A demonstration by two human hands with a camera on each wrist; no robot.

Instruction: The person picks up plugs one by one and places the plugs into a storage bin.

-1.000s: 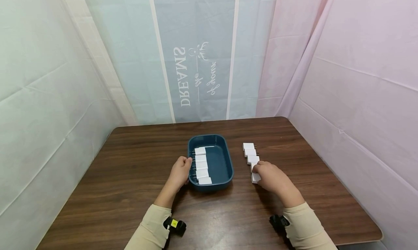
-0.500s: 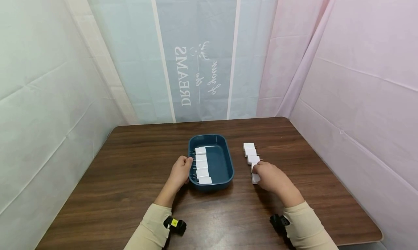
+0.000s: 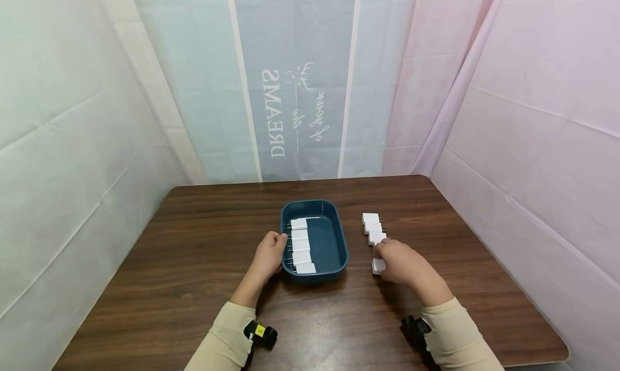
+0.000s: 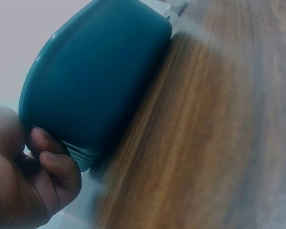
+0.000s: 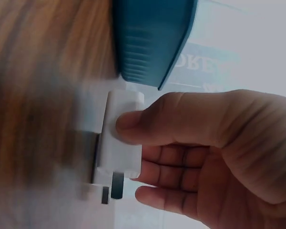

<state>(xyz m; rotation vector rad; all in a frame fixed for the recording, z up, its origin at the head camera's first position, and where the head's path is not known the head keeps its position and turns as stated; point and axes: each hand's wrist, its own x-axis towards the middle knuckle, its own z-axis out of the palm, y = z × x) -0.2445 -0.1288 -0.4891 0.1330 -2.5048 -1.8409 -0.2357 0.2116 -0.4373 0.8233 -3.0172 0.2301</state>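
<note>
Grip left [image 3: 268,254]: curled on blue tray [image 3: 327,244] edge | grip right [image 3: 400,261]: narrowly pinching white plug [image 5: 118,158]

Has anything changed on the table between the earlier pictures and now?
Slightly: a gap has opened just beyond the nearest plug in the row, though the right hand hides exactly what moved which way. Unchanged: that hand stays at the row, where it pinches a white plug; the left hand still holds the box, and five plugs lie inside.
</note>
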